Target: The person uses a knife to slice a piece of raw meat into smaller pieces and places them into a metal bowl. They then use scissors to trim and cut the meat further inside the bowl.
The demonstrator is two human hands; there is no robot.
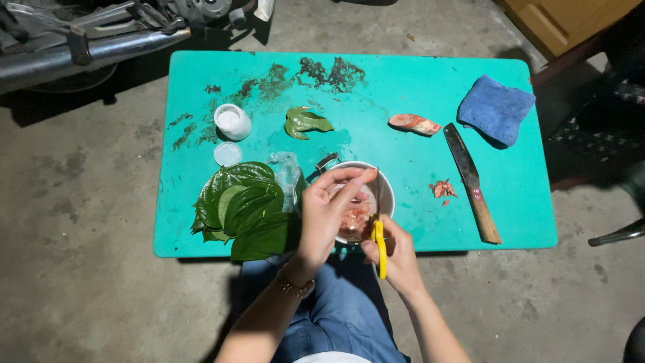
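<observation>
My left hand point(327, 214) is held over a small metal cup point(383, 191) at the table's near edge, pinching a small orange-pink piece between its fingertips. My right hand point(396, 254) grips yellow-handled scissors point(379, 235), whose blades point up over the cup. Orange-pink cut bits point(354, 220) lie inside the cup. A stack of dark green leaves point(243, 208) lies just left of my left hand.
On the teal table point(416, 87): a folded green leaf point(306, 122), a white jar point(232, 121) and its lid point(227, 154), a larger orange-pink chunk point(415, 124), scraps point(443, 189), a wooden-handled knife point(471, 183), a blue cloth point(496, 109). A motorcycle part point(87, 40) is beyond.
</observation>
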